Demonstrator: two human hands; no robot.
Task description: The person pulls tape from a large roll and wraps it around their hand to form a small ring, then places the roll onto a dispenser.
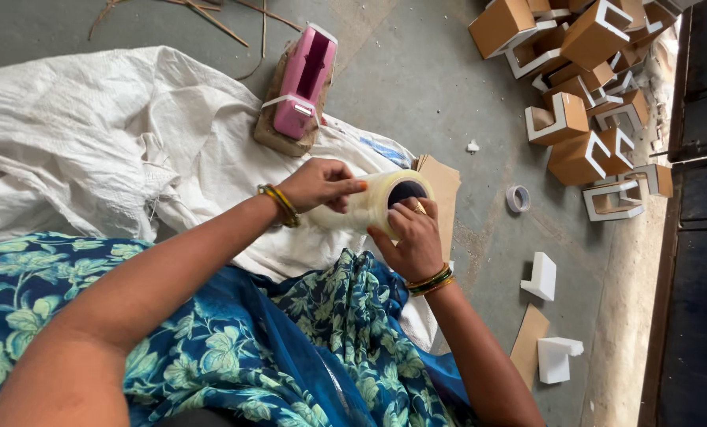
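Lap in blue floral cloth [235, 348] nearest the camera. Both hands grasp a clear tape roll [381, 202] held above it: left hand [318, 183] pinches the roll's near side with fingertips, right hand [412, 241] cups its end (thumb at the core opening). Bangles on both wrists. White sack [92, 134] spread on the floor beyond, pink tape dispenser [306, 79] lying on cardboard at its edge. Small tape ring [518, 198] on the floor to the right. Pile of cardboard-and-foam corner pieces [582, 79] farthest off.
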